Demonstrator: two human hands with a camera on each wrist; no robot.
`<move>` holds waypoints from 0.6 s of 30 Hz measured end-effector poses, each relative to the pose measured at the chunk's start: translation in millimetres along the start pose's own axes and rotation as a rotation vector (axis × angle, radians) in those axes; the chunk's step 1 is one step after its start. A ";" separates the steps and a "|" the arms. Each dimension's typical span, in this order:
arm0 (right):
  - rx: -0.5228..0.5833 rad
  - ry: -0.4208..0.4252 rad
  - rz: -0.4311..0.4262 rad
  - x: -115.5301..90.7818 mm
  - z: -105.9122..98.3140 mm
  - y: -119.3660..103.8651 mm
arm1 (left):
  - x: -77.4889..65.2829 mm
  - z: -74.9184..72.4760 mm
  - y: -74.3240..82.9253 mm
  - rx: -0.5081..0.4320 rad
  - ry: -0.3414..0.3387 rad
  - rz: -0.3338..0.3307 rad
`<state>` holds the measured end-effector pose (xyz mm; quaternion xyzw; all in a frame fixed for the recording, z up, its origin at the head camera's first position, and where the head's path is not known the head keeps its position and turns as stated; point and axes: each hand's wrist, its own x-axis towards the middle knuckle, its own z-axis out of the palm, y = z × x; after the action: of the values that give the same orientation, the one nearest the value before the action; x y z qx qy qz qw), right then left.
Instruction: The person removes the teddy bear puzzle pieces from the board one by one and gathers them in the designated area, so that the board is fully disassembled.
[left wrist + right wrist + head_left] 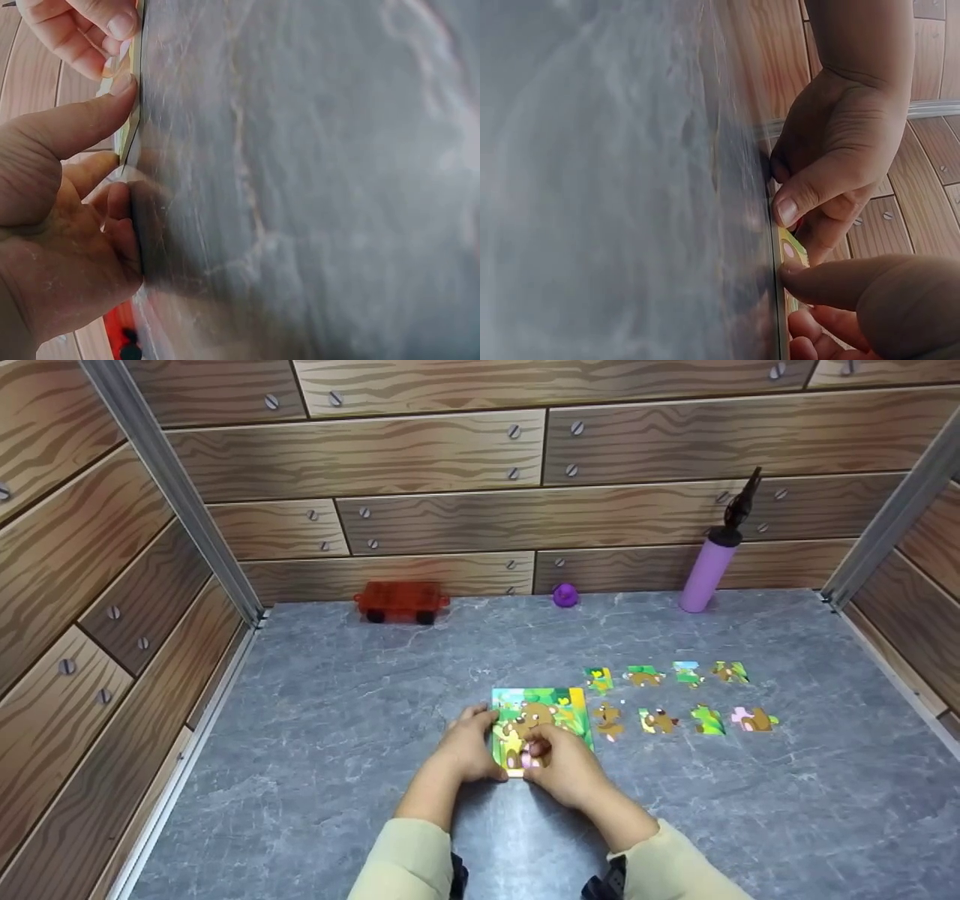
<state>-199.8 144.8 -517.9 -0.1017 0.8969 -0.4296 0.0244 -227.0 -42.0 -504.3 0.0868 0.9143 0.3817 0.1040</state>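
A square picture puzzle board (574,701) with a brown bear on green and yellow lies flat on the tabletop. My left hand (470,744) holds its left side, fingers along the edge and thumb at the near left corner. Over the lower middle of the board, my right hand (570,769) has its thumb and curled fingers pinched at a pinkish puzzle piece (526,759), largely covered by the fingers. From the left wrist, the board's thin edge (129,135) shows between both hands. The right wrist view has both thumbs at the near edge.
Several loose puzzle pieces (658,721) lie in two rows right of the board. Along the back wall stand a red toy wagon (401,600), a small purple toy (565,595) and a purple hand pump (709,574) with a black top. Wood-patterned walls enclose the grey marbled table (337,675).
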 end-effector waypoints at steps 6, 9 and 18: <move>0.085 0.001 -0.016 2.0 2.8 1.6 | -0.8 -0.3 -0.8 0.004 0.008 0.014; 0.104 -0.005 -0.009 2.5 3.4 2.5 | -1.0 -0.2 -1.0 0.003 0.009 0.012; 0.197 -0.021 0.000 -3.6 -8.9 6.0 | -1.0 -0.4 -1.1 0.004 0.003 -0.001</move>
<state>-198.4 156.0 -517.1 -0.1031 0.8501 -0.5145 0.0437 -226.2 -43.3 -504.7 0.0859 0.9153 0.3798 0.1028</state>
